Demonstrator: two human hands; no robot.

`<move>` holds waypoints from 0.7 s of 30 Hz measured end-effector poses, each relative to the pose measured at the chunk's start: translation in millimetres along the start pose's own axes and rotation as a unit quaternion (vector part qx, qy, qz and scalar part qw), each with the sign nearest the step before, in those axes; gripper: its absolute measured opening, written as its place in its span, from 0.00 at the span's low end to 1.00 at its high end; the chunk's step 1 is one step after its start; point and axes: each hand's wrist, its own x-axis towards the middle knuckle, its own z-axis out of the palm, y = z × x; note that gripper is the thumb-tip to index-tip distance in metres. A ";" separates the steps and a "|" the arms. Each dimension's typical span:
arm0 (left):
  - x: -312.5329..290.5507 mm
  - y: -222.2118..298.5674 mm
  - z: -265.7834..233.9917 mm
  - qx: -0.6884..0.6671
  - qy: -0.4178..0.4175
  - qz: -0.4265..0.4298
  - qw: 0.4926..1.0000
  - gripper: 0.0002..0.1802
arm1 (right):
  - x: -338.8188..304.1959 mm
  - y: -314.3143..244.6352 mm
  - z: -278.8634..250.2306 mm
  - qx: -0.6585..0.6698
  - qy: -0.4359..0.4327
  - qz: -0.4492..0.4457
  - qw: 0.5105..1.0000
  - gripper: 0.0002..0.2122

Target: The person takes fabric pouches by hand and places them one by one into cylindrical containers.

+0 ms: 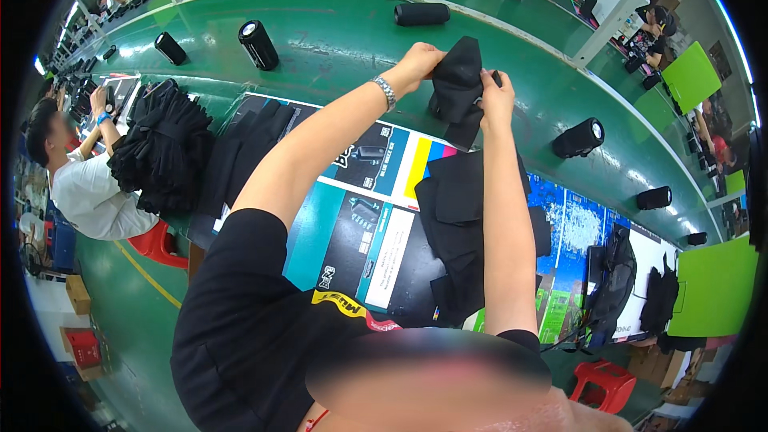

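Over the green work surface I hold up a black cloth piece (458,72), which looks like a soft pouch. My left hand (419,64), below a metal watch band, pinches its upper left side. On the other side, my right hand (498,102) grips the right edge, and a small dark bit, too small to name, shows by its fingers. The cloth hangs to a point low down; what is inside it, if anything, is hidden. Below my right forearm lies a loose pile of flat black cloth pieces (458,192).
Black cylindrical speakers (258,46) stand or lie along the green line, one lying speaker (422,14) just beyond my hands. A heap of black cloth (164,140) sits left, near a seated co-worker (92,192). Printed sheets (352,240) cover the near bench. A red stool (602,386) is lower right.
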 end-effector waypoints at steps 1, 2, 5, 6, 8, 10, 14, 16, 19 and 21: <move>2.3 -3.3 -0.1 -0.055 0.004 -0.036 0.998 0.08 | 5.4 1.9 0.6 0.087 -0.052 0.148 0.984 0.05; 6.1 -4.7 3.2 -0.056 0.003 -0.037 0.998 0.08 | 14.6 12.2 1.5 0.181 -0.067 0.197 0.961 0.03; 16.3 -12.4 11.5 -0.027 0.022 -0.139 0.990 0.06 | 36.6 39.4 -9.8 0.132 -0.097 0.260 0.952 0.03; 16.3 -16.4 10.2 0.023 0.017 -0.144 0.989 0.06 | 40.5 48.3 -14.3 0.114 -0.118 0.227 0.960 0.05; 14.0 -24.5 2.0 0.100 0.016 -0.162 0.982 0.08 | 39.1 50.9 -9.6 0.068 -0.106 0.194 0.973 0.06; 18.6 -24.3 -3.1 -0.001 0.008 -0.149 0.989 0.16 | 34.8 38.5 -9.2 -0.007 -0.083 0.151 0.985 0.10; 24.2 -8.9 34.4 -0.154 -0.085 -0.157 0.972 0.25 | 38.4 38.2 -19.2 0.020 -0.071 0.187 0.979 0.10; 25.6 -9.8 56.1 -0.136 -0.100 -0.146 0.975 0.25 | 38.5 37.3 -26.3 0.018 -0.041 0.193 0.980 0.09; 34.4 -39.6 44.8 -0.116 -0.068 -0.102 0.986 0.22 | 27.1 12.8 -28.1 -0.086 -0.094 0.220 0.967 0.09; 30.5 -64.8 56.2 -0.057 -0.016 -0.072 0.996 0.15 | 24.5 14.3 -49.5 -0.133 -0.088 0.228 0.961 0.09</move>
